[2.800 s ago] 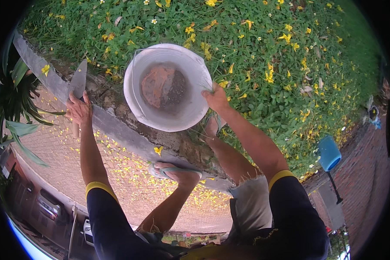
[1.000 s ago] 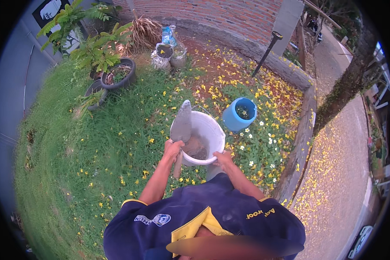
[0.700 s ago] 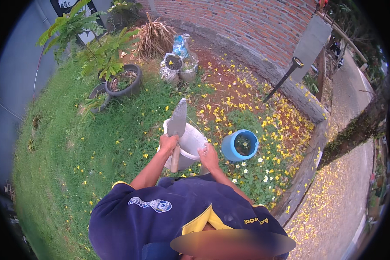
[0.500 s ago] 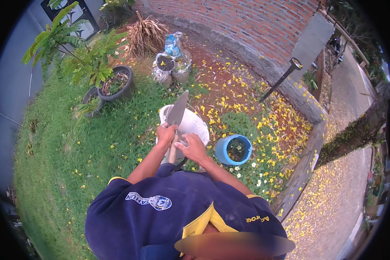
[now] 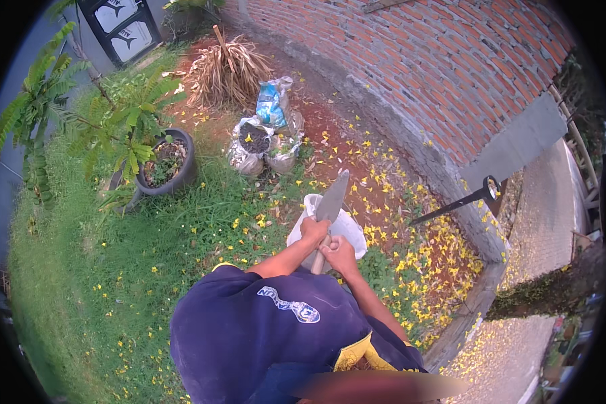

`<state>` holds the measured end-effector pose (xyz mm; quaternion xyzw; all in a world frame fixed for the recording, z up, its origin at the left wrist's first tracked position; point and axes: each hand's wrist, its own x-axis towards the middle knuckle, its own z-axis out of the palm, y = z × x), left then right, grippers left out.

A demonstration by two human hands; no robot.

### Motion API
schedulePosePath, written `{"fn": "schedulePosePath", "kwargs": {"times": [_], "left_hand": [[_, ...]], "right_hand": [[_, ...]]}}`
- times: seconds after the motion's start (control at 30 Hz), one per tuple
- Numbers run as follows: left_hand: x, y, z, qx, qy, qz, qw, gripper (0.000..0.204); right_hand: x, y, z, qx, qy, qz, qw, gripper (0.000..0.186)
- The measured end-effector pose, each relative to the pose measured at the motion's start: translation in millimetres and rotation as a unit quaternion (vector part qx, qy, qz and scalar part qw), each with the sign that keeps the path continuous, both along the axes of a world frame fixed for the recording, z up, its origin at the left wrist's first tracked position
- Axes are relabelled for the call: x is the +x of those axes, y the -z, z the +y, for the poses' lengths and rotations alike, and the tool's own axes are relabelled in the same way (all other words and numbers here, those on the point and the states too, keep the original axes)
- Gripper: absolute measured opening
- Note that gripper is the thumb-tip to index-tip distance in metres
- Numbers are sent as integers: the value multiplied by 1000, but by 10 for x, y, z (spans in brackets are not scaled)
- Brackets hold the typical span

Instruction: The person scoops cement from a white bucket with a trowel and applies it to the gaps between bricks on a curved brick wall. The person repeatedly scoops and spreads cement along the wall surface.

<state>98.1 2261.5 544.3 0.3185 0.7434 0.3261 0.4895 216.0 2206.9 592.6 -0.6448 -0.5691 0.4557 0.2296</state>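
Note:
A trowel with a grey, pointed blade [image 5: 332,200] and a pale wooden handle is held in front of my body, tip pointing away from me. My left hand [image 5: 314,230] is wrapped round it where the blade meets the handle. Just to the right, my right hand [image 5: 339,254] has its fingers curled in against the wooden handle; what lies inside them is hard to see. Below both hands stands a white bucket [image 5: 354,229], partly covered by the hands and blade. Its inside is mostly hidden.
Filled plastic bags [image 5: 254,139] stand ahead, near a dry grass bundle [image 5: 229,71]. A potted plant [image 5: 168,161] sits left on grass. A long black-handled tool [image 5: 454,203] leans by the brick wall [image 5: 438,74]. Yellow flowers litter the soil; a tree trunk [image 5: 545,296] rises right.
My right hand has gone from loosely spread beside the handle to curled against it. The view has shifted, with hands, trowel and white bucket now further right. The blue bucket no longer shows.

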Motion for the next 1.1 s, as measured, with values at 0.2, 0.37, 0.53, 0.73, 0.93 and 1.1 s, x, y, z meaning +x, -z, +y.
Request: {"fn": "schedulePosePath", "kwargs": {"times": [0.2, 0.37, 0.53, 0.73, 0.93, 1.1], "left_hand": [[254, -140, 2051, 63, 77, 33, 995, 29], [435, -22, 3246, 87, 65, -82, 991, 18], [821, 347, 4256, 62, 29, -52, 996, 19], [1562, 1030, 5273, 44, -60, -1, 997, 11], [2508, 1884, 6371, -38, -103, 33, 993, 6], [3074, 3021, 7072, -71, -112, -29, 991, 10]], "right_hand": [[797, 193, 1587, -114, 116, 268, 949, 37], [1792, 584, 2049, 38, 349, -25, 936, 34], [2973, 1373, 2601, -99, 592, 162, 783, 33], [4549, 3506, 4521, -121, 523, -137, 833, 48], [5729, 4418, 7098, -130, 320, -239, 908, 73], [6337, 4647, 8774, -131, 258, -313, 905, 84]]}}
